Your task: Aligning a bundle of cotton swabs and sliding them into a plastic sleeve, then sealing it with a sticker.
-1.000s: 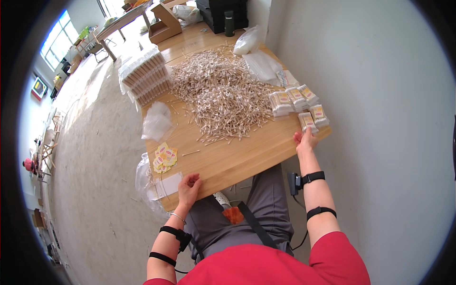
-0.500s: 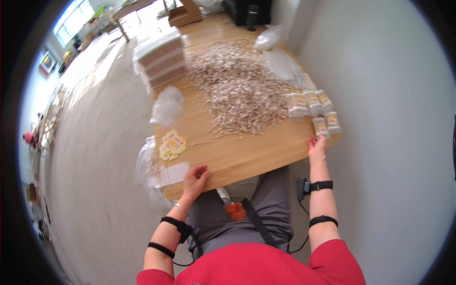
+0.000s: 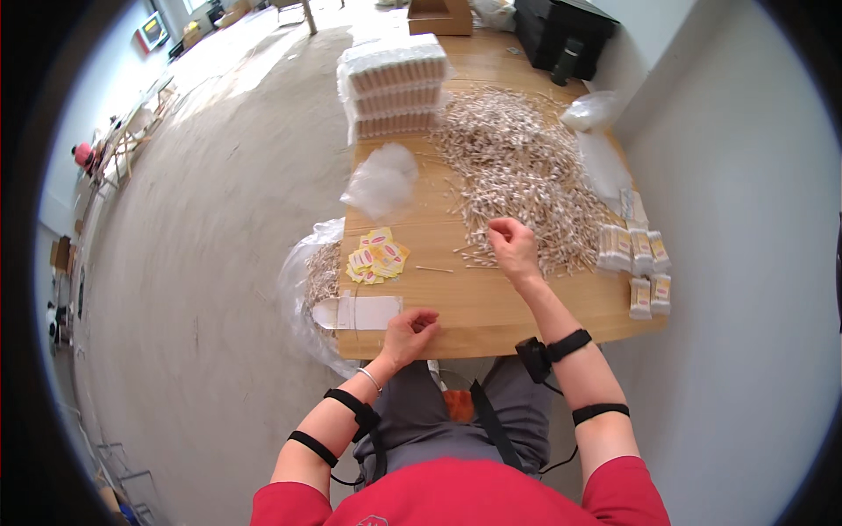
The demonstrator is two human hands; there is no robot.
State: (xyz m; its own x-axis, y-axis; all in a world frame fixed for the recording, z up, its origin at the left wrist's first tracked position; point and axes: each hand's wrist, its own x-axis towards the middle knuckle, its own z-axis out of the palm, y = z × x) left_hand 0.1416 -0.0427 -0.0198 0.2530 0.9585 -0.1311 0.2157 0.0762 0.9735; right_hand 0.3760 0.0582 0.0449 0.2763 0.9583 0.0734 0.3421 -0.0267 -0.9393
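Observation:
My left hand (image 3: 412, 337) rests at the table's near edge, fingers loosely bent and apart with nothing in them. Beside it lies a white card strip (image 3: 375, 312) in a clear plastic sleeve. My right hand (image 3: 516, 250) is at the near left side of a big heap of cotton swabs (image 3: 526, 153). Its fingers are curled together, and whatever is between them is hidden. A few single swabs (image 3: 434, 269) lie loose on the wood between the hands. Yellow and white labels (image 3: 377, 257) lie in a small pile left of them.
Filled packs of swabs (image 3: 639, 251) stand at the wooden table's (image 3: 491, 307) right edge, close to the wall. Stacked wrapped swab bundles (image 3: 395, 86) are at the far left, with clear bags (image 3: 381, 181) nearer. A bag of swabs (image 3: 320, 276) hangs off the left side.
My right hand has left the small packs at the right edge and moved left to the swab heap. My left hand stays by the near edge. The whole view has shifted.

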